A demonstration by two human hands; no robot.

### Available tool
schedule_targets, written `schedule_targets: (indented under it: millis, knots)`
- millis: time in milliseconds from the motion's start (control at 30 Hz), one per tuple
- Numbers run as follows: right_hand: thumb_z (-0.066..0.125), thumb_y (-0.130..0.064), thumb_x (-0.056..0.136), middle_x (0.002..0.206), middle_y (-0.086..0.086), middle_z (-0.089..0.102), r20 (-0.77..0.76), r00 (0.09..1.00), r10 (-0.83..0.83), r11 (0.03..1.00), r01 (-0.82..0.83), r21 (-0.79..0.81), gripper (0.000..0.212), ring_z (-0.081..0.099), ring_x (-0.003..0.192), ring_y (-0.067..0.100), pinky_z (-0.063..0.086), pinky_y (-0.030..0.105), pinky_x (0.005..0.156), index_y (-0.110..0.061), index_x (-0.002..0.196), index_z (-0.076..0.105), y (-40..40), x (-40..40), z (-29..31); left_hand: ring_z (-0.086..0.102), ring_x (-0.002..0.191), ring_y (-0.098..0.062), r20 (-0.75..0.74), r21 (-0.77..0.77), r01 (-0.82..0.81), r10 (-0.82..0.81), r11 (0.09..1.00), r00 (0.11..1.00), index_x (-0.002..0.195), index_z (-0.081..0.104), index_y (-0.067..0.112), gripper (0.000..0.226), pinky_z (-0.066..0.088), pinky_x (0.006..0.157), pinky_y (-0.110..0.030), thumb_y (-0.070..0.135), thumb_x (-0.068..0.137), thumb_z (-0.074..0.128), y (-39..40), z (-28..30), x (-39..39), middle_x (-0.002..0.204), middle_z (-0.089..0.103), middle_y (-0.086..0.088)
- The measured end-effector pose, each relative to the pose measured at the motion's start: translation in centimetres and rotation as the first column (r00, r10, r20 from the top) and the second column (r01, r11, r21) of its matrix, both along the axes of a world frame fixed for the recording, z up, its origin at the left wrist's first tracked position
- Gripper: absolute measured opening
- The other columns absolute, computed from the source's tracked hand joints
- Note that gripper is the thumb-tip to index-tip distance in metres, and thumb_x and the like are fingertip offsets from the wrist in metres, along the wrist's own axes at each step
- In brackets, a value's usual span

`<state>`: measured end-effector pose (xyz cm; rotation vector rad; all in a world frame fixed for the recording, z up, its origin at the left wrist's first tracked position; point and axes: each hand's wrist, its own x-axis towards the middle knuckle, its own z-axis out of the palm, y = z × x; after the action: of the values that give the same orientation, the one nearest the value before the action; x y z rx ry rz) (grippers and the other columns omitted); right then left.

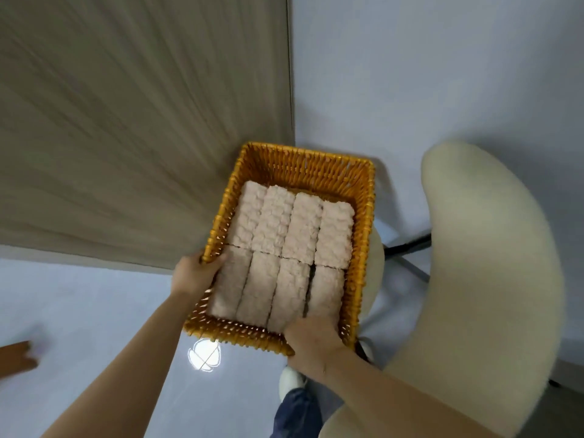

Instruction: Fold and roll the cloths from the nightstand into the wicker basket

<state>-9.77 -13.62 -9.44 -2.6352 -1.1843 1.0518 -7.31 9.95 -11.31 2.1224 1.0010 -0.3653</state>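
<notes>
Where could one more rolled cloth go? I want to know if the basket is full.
Free: a narrow strip between the far row of rolled cloths and the wicker basket far wall. Elsewhere crowded: two rows of four fill it wall to wall. The left hand and right hand grip the near rim.

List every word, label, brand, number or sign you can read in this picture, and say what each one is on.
There is none to read.
The wicker basket shows only weave.
The rolled cloths in it show no tag or print.
The left hand and right hand that grip the basket's rim bear no writing.
The cream chair, the wood panel and the floor are unmarked.
</notes>
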Motion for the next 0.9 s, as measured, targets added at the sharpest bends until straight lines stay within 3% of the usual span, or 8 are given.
schedule_targets:
  millis: [133, 200, 300, 400, 467, 567, 733, 900]
  knots:
    - [0.055, -0.033, 0.090, 0.084, 0.004, 0.061, -0.069, 0.997, -0.026, 0.999, 0.029, 0.045, 0.018, 0.062, 0.083, 0.025, 0.040, 0.028, 0.067, -0.018, 0.083, 0.050, 0.0, 0.8, -1.2, 0.063, 0.088, -0.030, -0.014, 0.066, 0.064, -0.063, 0.996, 0.998, 0.095, 0.067, 0.017, 0.032, 0.049, 0.072, -0.037, 0.048, 0.089, 0.061, 0.2, -0.9, 1.3, 0.086, 0.069, -0.004]
    - [0.054, -0.038, 0.090, 0.079, -0.001, 0.058, -0.155, 0.985, -0.070, 0.992, 0.085, 0.096, 0.020, 0.058, 0.078, 0.019, 0.038, 0.025, 0.062, -0.019, 0.083, 0.054, -0.7, 1.4, -0.2, 0.061, 0.101, -0.032, 0.019, 0.119, 0.087, -0.089, 0.989, 0.996, 0.119, 0.060, 0.022, 0.033, 0.048, 0.078, -0.037, 0.040, 0.092, 0.060, -0.5, -0.3, 0.7, 0.103, 0.068, -0.004]
    - [0.055, -0.039, 0.091, 0.084, -0.011, 0.060, -0.219, 0.882, -0.418, 0.847, 0.465, 0.259, 0.017, 0.055, 0.077, 0.005, 0.042, 0.018, 0.063, -0.024, 0.094, 0.062, -3.1, 3.1, 2.0, 0.045, 0.126, -0.028, 0.255, 0.323, 0.075, -0.164, 0.943, 0.953, 0.142, 0.043, 0.017, 0.054, 0.042, 0.102, -0.041, 0.017, 0.092, 0.062, -4.1, 1.3, -1.6, 0.137, 0.050, -0.007]
    - [0.061, -0.029, 0.086, 0.097, -0.010, 0.054, -0.261, 0.416, -0.871, 0.285, 0.862, 0.420, 0.014, 0.053, 0.088, 0.003, 0.044, 0.020, 0.073, -0.020, 0.094, 0.055, -6.2, 5.9, 0.9, 0.048, 0.126, -0.027, 0.325, 0.407, 0.291, -0.435, 0.866, 0.840, 0.135, 0.052, 0.013, 0.045, 0.043, 0.104, -0.042, 0.012, 0.091, 0.060, -9.4, 1.3, -3.9, 0.139, 0.051, -0.008]
    - [0.058, -0.048, 0.075, 0.101, -0.003, 0.049, -0.378, 0.071, -0.923, 0.000, 0.983, 0.182, 0.039, 0.050, 0.091, 0.013, 0.043, 0.029, 0.078, -0.019, 0.098, 0.045, -7.6, 7.4, -1.3, 0.044, 0.132, -0.028, 0.141, 0.337, 0.509, -0.577, 0.792, 0.804, 0.143, 0.042, 0.015, 0.049, 0.038, 0.108, -0.041, 0.019, 0.095, 0.051, -12.5, 0.6, -4.7, 0.147, 0.042, -0.009]
    - [0.047, -0.053, 0.090, 0.111, 0.006, 0.058, -0.481, -0.210, -0.851, -0.097, 0.964, -0.250, 0.041, 0.057, 0.100, 0.029, 0.050, 0.048, 0.091, -0.019, 0.113, 0.045, -7.0, 7.1, -4.6, 0.012, 0.148, -0.024, -0.078, 0.171, 0.576, -0.572, 0.799, 0.816, 0.154, 0.007, 0.025, 0.060, 0.011, 0.119, -0.035, 0.036, 0.103, 0.035, -15.3, -1.1, -4.9, 0.162, 0.006, -0.003]
    - [0.028, -0.043, 0.103, 0.117, 0.014, 0.060, -0.376, 0.017, -0.926, 0.077, 0.986, -0.145, 0.044, 0.055, 0.110, 0.037, 0.044, 0.040, 0.094, -0.013, 0.125, 0.052, -5.5, 6.2, -3.5, -0.001, 0.149, -0.018, -0.068, 0.110, 0.636, -0.633, 0.764, 0.771, 0.155, 0.003, 0.028, 0.059, -0.006, 0.115, -0.025, 0.041, 0.104, 0.029, -16.0, -3.3, -4.2, 0.163, 0.000, -0.001]
    - [0.031, -0.040, 0.103, 0.116, 0.014, 0.062, -0.454, -0.073, -0.888, 0.000, 0.988, -0.157, 0.041, 0.057, 0.106, 0.036, 0.047, 0.047, 0.095, -0.012, 0.122, 0.054, -5.0, 5.7, -3.6, -0.008, 0.149, -0.018, -0.227, 0.128, 0.651, -0.617, 0.748, 0.754, 0.155, 0.003, 0.029, 0.055, 0.000, 0.120, -0.034, 0.039, 0.105, 0.023, -15.4, -3.4, -3.8, 0.162, -0.013, 0.000]
